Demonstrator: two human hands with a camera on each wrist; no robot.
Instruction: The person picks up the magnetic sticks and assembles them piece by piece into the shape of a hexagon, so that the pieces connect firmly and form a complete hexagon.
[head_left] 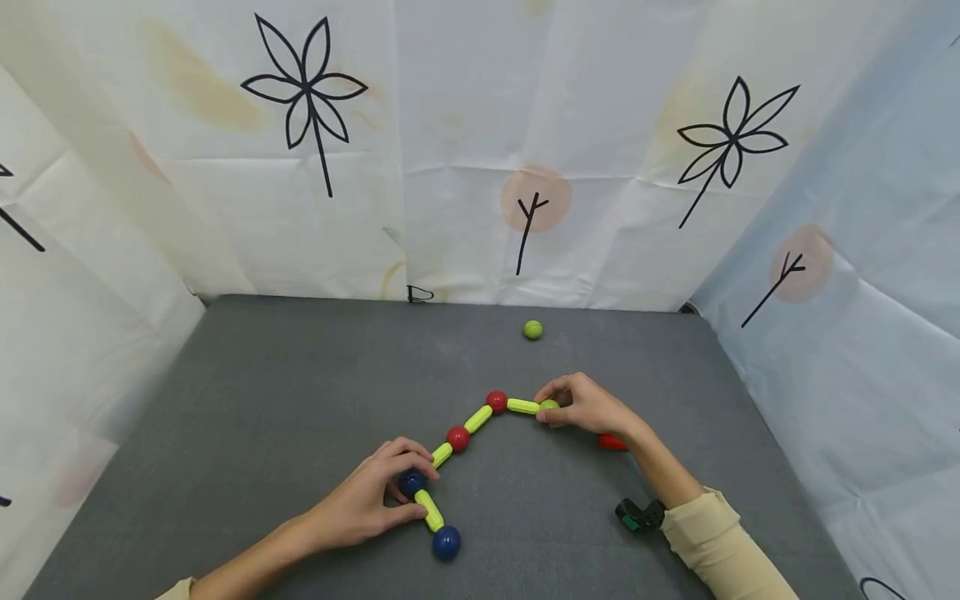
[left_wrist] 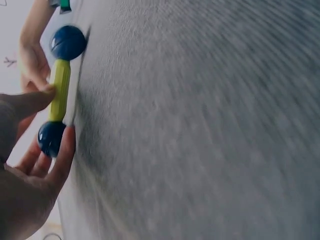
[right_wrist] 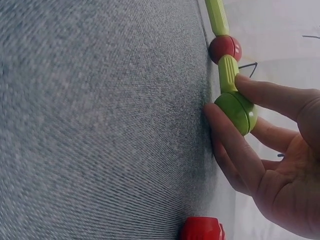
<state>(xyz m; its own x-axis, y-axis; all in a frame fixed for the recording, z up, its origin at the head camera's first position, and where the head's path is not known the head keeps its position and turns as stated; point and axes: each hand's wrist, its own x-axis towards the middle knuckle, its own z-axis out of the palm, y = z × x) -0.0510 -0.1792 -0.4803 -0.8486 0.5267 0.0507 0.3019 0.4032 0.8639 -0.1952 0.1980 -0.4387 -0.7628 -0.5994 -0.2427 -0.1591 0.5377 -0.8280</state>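
Observation:
A bent chain of yellow-green rods and coloured balls lies on the grey surface. At its near end is a blue ball point(head_left: 446, 542), joined by a yellow-green rod point(left_wrist: 60, 90) to a second blue ball point(left_wrist: 51, 138). My left hand point(head_left: 371, 492) holds that second ball and rod between thumb and fingers. From there the chain runs through a red ball point(head_left: 458, 438) and another red ball point(right_wrist: 225, 49) to a green ball point(right_wrist: 236, 112) at the far end. Around the green ball my right hand point(head_left: 585, 406) closes thumb and fingertips, the thumb by the adjoining rod.
A loose green ball point(head_left: 532, 330) lies toward the back of the grey surface point(head_left: 337, 358). Under the right forearm a red piece point(head_left: 612, 442) shows partly. White printed cloth point(head_left: 465, 125) stands at the back and both sides. A black device point(head_left: 637, 515) sits at the right wrist.

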